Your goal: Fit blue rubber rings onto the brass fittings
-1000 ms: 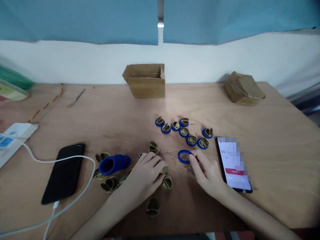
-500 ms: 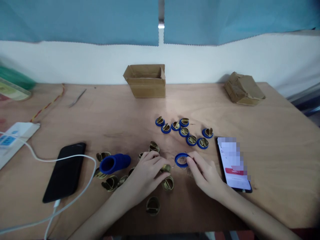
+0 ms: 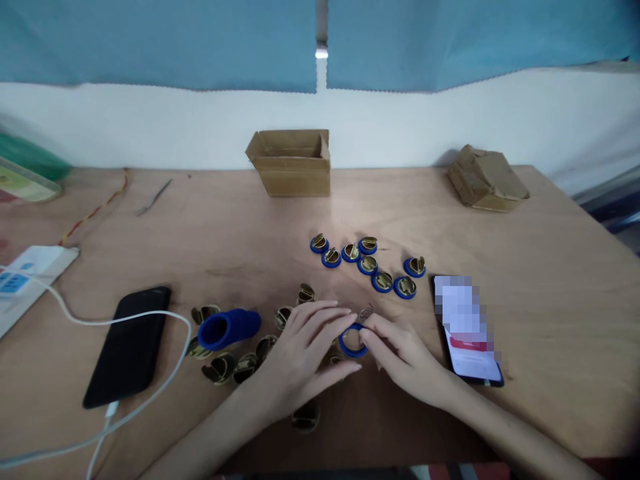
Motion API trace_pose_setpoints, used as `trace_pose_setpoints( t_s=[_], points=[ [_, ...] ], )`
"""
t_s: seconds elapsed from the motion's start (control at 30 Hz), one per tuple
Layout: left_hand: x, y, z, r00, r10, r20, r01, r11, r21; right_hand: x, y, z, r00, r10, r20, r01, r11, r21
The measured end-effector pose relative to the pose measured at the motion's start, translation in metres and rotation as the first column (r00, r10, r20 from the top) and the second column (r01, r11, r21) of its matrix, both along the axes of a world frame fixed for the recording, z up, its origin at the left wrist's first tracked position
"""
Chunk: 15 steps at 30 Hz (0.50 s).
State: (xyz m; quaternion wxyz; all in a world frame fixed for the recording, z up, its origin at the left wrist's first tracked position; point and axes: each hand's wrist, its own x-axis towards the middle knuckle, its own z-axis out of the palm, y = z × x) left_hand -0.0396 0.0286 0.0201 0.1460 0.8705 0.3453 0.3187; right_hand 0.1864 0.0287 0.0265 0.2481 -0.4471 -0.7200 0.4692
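My right hand point(image 3: 407, 357) pinches the right edge of a blue ring point(image 3: 353, 355) between thumb and fingers. A thin, coiled wire-like piece point(image 3: 367, 311) shows just above those fingers; whether they hold it as well is unclear. My left hand point(image 3: 310, 347) reaches in from the other side, thumb and fingers stretched out and apart, its fingertips at the ring's upper left edge. Under and around that hand lie several round brass-coloured clips with raised flaps, such as one clip point(image 3: 307, 294) behind the fingers. A blue hollow tube-like stack point(image 3: 235, 327) lies on its side to the left.
Farther back sit several brass clips fitted in blue rings point(image 3: 368, 265). An open cardboard box point(image 3: 300, 177) and a crumpled box point(image 3: 487, 180) stand near the wall. A lit phone point(image 3: 465, 333) lies right; a dark phone point(image 3: 127, 347) with a white cable point(image 3: 185, 363) lies left.
The blue ring has moved left and slightly nearer with my right hand. My left hand has moved right, its fingers straightening towards the ring and covering clips visible before.
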Motion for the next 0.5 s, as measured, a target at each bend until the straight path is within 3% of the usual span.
trace_pose_setpoints(
  t_s=[0.17,0.33,0.5],
  points=[
    [0.005,-0.005,-0.005,0.999,-0.035,0.037,0.032,0.996,0.078,-0.003,-0.001,0.0,0.996,0.035,-0.076,-0.043,0.995,-0.095],
    [0.003,-0.005,-0.001,0.994,0.058,0.092,-0.068,0.992,0.106,-0.002,0.0,-0.001,0.996,0.013,-0.093,-0.023,0.994,-0.105],
    [-0.008,0.0,0.015,0.989,0.149,0.025,-0.151,0.969,0.194,-0.001,0.001,-0.004,1.0,0.026,0.006,-0.027,0.993,0.111]
  ],
)
